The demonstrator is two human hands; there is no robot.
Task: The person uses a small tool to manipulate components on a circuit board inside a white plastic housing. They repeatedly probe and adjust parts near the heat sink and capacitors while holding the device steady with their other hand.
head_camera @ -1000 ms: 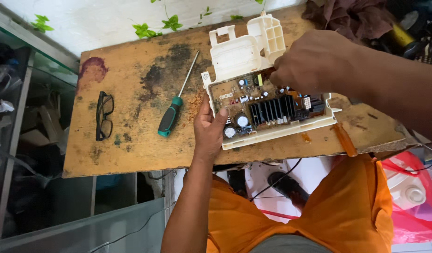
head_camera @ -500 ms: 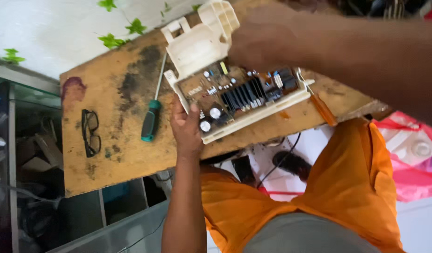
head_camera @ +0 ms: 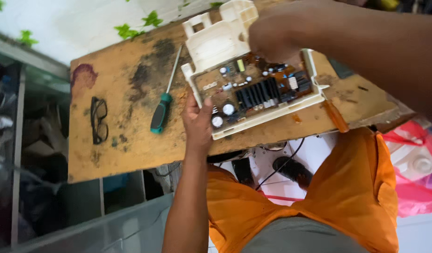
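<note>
A brown circuit board with a black heat sink and round capacitors lies in a cream plastic housing on the wooden tabletop. My left hand grips the housing's near left corner, thumb on the board's edge. My right hand reaches in from the right, its fingers curled over the right edge of a cream plastic cover that stands against the board's far side. Its fingertips are hidden.
A green-handled screwdriver lies just left of the board. Black glasses rest near the table's left end. An orange-handled tool sticks out past the housing on the right. Black cable hangs below; a pink bag sits at the right.
My right hand has shifted left from the board's far right part onto the cover's edge. My left hand keeps its hold on the corner. The view has moved closer.
</note>
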